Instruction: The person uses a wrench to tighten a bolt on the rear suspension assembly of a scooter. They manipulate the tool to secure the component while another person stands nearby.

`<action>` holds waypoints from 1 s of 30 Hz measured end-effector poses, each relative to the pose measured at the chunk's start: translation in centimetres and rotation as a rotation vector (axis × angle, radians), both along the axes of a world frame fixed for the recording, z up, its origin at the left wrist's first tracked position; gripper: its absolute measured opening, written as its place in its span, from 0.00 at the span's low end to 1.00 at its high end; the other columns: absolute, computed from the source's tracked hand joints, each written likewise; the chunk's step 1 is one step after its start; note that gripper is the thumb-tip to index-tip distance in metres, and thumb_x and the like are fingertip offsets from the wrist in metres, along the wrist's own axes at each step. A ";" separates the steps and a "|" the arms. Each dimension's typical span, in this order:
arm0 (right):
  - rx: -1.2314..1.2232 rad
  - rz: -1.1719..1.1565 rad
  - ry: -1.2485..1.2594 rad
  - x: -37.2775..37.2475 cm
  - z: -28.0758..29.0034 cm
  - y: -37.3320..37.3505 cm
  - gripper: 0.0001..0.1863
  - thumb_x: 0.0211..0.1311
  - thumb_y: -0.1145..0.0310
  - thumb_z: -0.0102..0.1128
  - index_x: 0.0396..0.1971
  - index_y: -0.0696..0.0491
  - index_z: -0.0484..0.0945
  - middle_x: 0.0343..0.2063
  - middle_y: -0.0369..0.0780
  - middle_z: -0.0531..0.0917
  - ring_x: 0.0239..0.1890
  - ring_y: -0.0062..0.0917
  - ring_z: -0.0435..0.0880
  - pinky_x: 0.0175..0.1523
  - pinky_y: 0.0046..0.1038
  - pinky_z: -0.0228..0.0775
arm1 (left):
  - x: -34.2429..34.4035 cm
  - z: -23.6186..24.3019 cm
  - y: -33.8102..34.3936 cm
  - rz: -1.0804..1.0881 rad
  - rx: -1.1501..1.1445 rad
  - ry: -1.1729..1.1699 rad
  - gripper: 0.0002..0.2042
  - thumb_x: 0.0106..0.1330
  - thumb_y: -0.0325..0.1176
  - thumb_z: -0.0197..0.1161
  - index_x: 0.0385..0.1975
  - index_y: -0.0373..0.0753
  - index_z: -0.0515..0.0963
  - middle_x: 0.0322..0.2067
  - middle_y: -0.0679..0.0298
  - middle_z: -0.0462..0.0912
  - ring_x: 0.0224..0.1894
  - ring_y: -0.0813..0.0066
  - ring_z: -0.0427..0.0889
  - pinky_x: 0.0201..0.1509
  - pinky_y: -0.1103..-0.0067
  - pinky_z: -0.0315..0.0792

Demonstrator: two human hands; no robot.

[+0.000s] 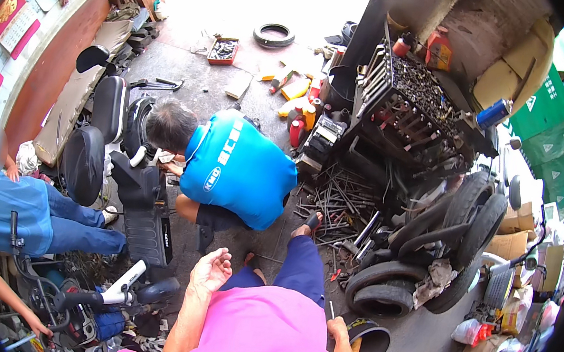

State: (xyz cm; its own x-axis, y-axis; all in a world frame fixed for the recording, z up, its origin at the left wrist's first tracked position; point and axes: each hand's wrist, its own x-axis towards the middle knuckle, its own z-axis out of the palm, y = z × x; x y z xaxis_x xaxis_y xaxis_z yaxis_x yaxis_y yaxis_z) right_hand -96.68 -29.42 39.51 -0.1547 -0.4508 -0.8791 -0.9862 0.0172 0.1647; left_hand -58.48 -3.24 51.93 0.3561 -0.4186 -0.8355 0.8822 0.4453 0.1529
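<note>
My left hand (213, 270) is raised in front of my pink shirt, palm turned up. Its fingers are loosely curled, with nothing visible in them. Down at my right side, my right hand (339, 328) is closed on a thin metal rod (331, 309), whose upper end sticks out above the fist. Beside that hand stands a round black tub (374, 343). In front of me a person in a blue shirt (241, 168) squats at a scooter (138, 191), hands at its body. What those hands hold is too small to tell.
At left another person in blue (10, 211) sits by a white-framed bike (120, 286). Loose metal rods (345, 204) cover the floor to the right, below a tool-laden rack (423, 95). Worn tyres (384, 288) pile up there. Farther off are oil bottles (296, 111), a red tray (223, 51) and a tyre (274, 34).
</note>
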 end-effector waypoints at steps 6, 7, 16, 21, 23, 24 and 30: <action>-0.025 0.004 -0.028 1.8 -2.0 -8.2 0.11 0.50 0.71 0.54 0.23 0.64 0.81 0.20 0.48 0.82 0.22 0.36 0.83 0.28 0.35 0.73 | 2.1 -1.1 -5.5 0.079 0.042 0.029 0.07 0.61 0.32 0.64 0.36 0.37 0.79 0.30 0.62 0.82 0.30 0.72 0.77 0.34 0.76 0.72; -0.067 0.059 -0.029 3.7 -1.1 -9.9 0.11 0.50 0.71 0.55 0.25 0.63 0.82 0.21 0.49 0.82 0.22 0.35 0.83 0.29 0.34 0.73 | 2.6 -1.0 -6.7 0.090 0.074 0.052 0.07 0.61 0.32 0.64 0.36 0.37 0.79 0.30 0.62 0.82 0.29 0.72 0.77 0.33 0.75 0.72; -0.290 0.363 -0.383 17.7 3.5 -28.6 0.17 0.55 0.62 0.55 0.36 0.61 0.81 0.35 0.57 0.82 0.44 0.50 0.81 0.52 0.44 0.71 | 10.4 2.3 -21.8 0.107 0.081 0.026 0.07 0.61 0.32 0.66 0.35 0.37 0.79 0.30 0.63 0.81 0.28 0.74 0.77 0.30 0.78 0.71; -0.290 0.290 -0.541 26.4 10.7 -34.9 0.15 0.59 0.62 0.55 0.35 0.59 0.80 0.31 0.55 0.82 0.41 0.49 0.81 0.45 0.44 0.70 | 11.8 3.9 -26.3 0.140 -0.001 -0.074 0.08 0.62 0.33 0.65 0.38 0.38 0.79 0.30 0.64 0.82 0.29 0.75 0.77 0.34 0.78 0.72; -0.279 0.247 -0.585 27.1 10.6 -36.2 0.15 0.59 0.62 0.55 0.35 0.59 0.80 0.31 0.55 0.82 0.41 0.49 0.81 0.45 0.44 0.70 | 11.5 3.9 -27.3 0.156 -0.009 -0.066 0.08 0.62 0.33 0.65 0.37 0.38 0.79 0.30 0.64 0.82 0.29 0.74 0.77 0.34 0.77 0.72; -0.272 0.225 -0.611 27.5 10.7 -36.7 0.15 0.59 0.62 0.55 0.36 0.59 0.80 0.31 0.55 0.82 0.42 0.50 0.81 0.45 0.44 0.70 | 11.4 4.1 -27.7 0.164 -0.012 -0.067 0.08 0.62 0.33 0.65 0.37 0.38 0.79 0.30 0.64 0.82 0.29 0.74 0.78 0.34 0.77 0.72; -0.304 0.465 -0.518 26.2 9.2 -38.1 0.15 0.57 0.63 0.54 0.34 0.60 0.81 0.33 0.56 0.82 0.43 0.51 0.80 0.49 0.46 0.70 | 10.8 5.6 -29.7 0.200 -0.072 -0.016 0.07 0.64 0.32 0.62 0.37 0.37 0.79 0.30 0.63 0.82 0.28 0.74 0.77 0.34 0.78 0.71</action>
